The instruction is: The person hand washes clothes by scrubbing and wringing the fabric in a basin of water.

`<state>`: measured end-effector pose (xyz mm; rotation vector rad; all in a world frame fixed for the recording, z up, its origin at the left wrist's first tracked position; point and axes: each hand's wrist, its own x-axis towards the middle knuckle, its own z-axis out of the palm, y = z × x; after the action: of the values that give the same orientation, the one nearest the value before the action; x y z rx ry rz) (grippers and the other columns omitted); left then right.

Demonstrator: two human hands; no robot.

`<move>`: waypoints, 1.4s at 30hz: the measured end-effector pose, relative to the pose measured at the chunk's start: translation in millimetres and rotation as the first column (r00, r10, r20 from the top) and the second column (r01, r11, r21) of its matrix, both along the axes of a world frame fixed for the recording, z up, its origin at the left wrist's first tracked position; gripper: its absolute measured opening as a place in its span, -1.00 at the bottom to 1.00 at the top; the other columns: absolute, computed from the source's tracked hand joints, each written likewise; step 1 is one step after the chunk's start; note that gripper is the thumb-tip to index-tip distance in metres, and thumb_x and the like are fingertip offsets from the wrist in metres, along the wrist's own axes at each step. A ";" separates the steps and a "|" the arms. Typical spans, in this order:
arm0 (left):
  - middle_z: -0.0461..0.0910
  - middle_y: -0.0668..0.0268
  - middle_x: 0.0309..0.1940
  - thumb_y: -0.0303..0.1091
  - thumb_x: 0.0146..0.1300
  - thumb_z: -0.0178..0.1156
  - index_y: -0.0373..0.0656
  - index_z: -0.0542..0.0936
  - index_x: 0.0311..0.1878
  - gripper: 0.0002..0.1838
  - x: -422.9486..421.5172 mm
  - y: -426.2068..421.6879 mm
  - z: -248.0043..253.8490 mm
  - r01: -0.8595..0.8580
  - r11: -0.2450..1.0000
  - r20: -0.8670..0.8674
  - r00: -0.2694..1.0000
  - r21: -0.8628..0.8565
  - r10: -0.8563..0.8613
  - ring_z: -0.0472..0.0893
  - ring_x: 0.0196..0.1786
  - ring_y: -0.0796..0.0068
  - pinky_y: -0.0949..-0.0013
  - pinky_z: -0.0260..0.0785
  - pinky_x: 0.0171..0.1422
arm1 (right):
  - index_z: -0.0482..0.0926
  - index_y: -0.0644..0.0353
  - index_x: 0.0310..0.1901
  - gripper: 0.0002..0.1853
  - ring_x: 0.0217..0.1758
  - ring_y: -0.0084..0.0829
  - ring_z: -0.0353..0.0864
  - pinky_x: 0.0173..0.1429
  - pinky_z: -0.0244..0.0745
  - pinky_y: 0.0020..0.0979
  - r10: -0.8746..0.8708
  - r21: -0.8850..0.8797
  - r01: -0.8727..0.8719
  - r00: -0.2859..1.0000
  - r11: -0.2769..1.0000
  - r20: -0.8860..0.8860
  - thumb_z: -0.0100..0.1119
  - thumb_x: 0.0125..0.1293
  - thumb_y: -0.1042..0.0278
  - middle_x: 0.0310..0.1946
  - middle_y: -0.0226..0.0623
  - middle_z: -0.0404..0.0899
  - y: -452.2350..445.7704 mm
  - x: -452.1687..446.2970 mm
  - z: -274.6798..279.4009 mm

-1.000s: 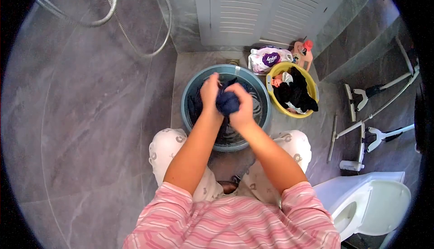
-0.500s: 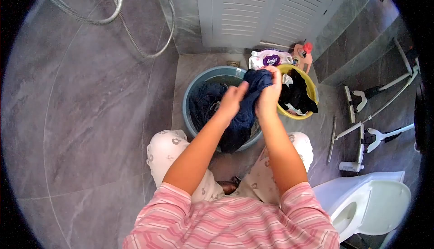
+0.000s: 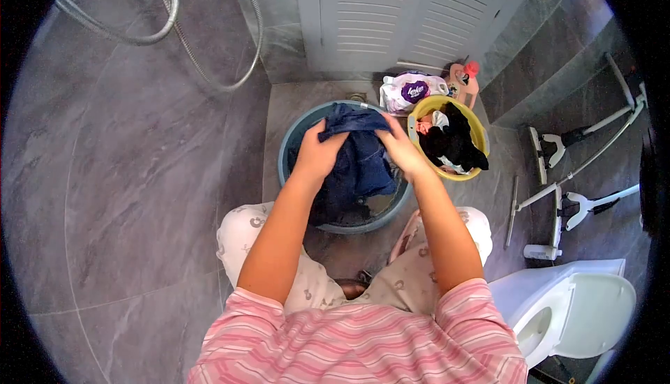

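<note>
My left hand [image 3: 319, 156] and right hand [image 3: 403, 149] are a little way apart, with the fingers of each clamped on the top edge of the dark blue cloth [image 3: 368, 168]. It hangs in folds between and below my fingers, over the big blue tub [image 3: 284, 168]. I think it is soft and floppy, and if it is soaked, heavy and a bit slippery. The thick top edge looks best to grab, one hand at each side. Past my right fingers is a yellow basin [image 3: 483, 140] with black clothes [image 3: 457, 143] in it
</note>
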<state>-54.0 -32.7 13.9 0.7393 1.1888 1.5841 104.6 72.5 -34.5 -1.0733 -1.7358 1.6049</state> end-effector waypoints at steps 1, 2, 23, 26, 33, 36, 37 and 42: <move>0.58 0.32 -0.19 -0.46 0.21 0.08 -0.27 0.53 -0.05 -0.76 -1.1 -3.2 5.8 0.004 1.000 0.123 0.992 0.020 -0.007 0.53 -0.13 0.53 0.48 0.33 0.02 | 0.15 0.11 0.30 -0.38 0.20 -0.27 0.32 0.18 0.25 -0.40 -0.052 -0.184 0.062 0.997 0.981 0.061 0.00 0.27 0.06 0.19 -0.17 0.33 -12.5 -3.6 3.4; 0.58 0.32 -0.19 -0.46 0.21 0.08 -0.27 0.53 -0.05 -0.76 -2.7 -4.9 8.9 0.004 1.000 0.122 0.992 0.021 -0.007 0.53 -0.13 0.53 0.48 0.33 0.02 | 0.11 0.09 0.33 -0.36 0.25 -0.23 0.28 0.22 0.23 -0.38 -0.091 -0.356 0.132 0.987 0.925 0.130 -0.08 0.30 -0.05 0.24 -0.18 0.28 -22.1 -6.4 7.7; 0.49 0.08 0.00 0.00 0.30 -0.16 -0.39 0.33 0.15 -0.39 25.1 25.9 -38.7 -0.052 0.925 0.067 0.994 -0.377 0.084 0.48 0.06 0.25 0.29 0.31 0.09 | 0.41 0.23 -0.01 -0.68 0.05 -0.37 0.41 0.22 0.21 -0.40 -0.292 0.403 0.426 0.889 0.810 -0.353 -0.08 0.18 0.62 -0.07 -0.20 0.47 -62.9 -24.8 55.3; 0.44 0.07 0.05 -0.08 0.33 -0.18 -0.32 0.28 0.15 -0.49 19.5 22.3 -93.3 0.028 0.980 0.793 0.583 0.198 -0.177 0.50 0.02 0.26 0.26 0.33 0.10 | 0.52 0.15 -0.28 -0.77 -0.23 -0.18 0.49 -0.02 0.31 -0.19 0.128 0.795 -0.010 0.988 0.607 -0.086 0.19 -0.05 0.40 -0.35 -0.28 0.54 -100.6 -27.7 60.6; 0.56 0.25 -0.24 -0.28 0.15 -0.02 -0.36 0.53 -0.24 -0.69 60.2 10.5 -3.4 -0.229 0.923 0.151 0.946 -0.310 0.286 0.52 -0.19 0.43 0.35 0.33 -0.08 | 0.41 0.34 -0.60 -0.65 -0.68 -0.21 0.39 -0.52 0.28 -0.29 -0.410 0.424 0.470 0.883 0.774 -0.230 0.11 0.21 0.24 -0.68 -0.04 0.44 -41.1 -38.0 29.5; 0.57 0.29 -0.36 -0.27 0.12 0.01 -0.33 0.57 -0.34 -0.71 47.8 13.1 -7.1 -0.319 0.923 0.170 0.918 -0.216 0.357 0.52 -0.27 0.43 0.37 0.33 -0.13 | 0.41 0.30 -0.62 -0.69 -0.68 -0.32 0.39 -0.53 0.29 -0.30 -0.411 0.488 0.419 0.902 0.766 -0.129 0.10 0.19 0.30 -0.69 -0.07 0.42 -59.2 -40.8 37.1; 0.57 0.30 -0.39 -0.30 0.10 0.00 -0.33 0.57 -0.36 -0.73 27.9 22.5 -22.4 -0.290 0.930 0.329 0.876 -0.225 0.353 0.52 -0.31 0.43 0.36 0.34 -0.16 | 0.41 0.28 -0.64 -0.72 -0.67 -0.26 0.41 -0.53 0.30 -0.28 -0.270 0.618 0.285 0.955 0.733 -0.121 0.13 0.13 0.33 -0.69 -0.09 0.41 -76.0 -40.5 39.4; 0.55 0.34 -0.46 -0.44 0.02 -0.05 -0.20 0.54 -0.47 -0.84 25.9 22.9 -6.4 -0.402 0.881 -0.003 0.910 -0.248 0.414 0.47 -0.44 0.51 0.44 0.31 -0.27 | 0.39 0.26 -0.68 -0.76 -0.61 -0.10 0.46 -0.51 0.34 -0.26 -0.113 0.739 0.157 0.988 0.656 -0.109 0.18 0.02 0.38 -0.69 -0.10 0.40 -96.0 -40.3 36.4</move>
<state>-28.0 -9.8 7.5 0.2939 1.5425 1.7391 64.3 -23.5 1.9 -0.6960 -1.9417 0.6603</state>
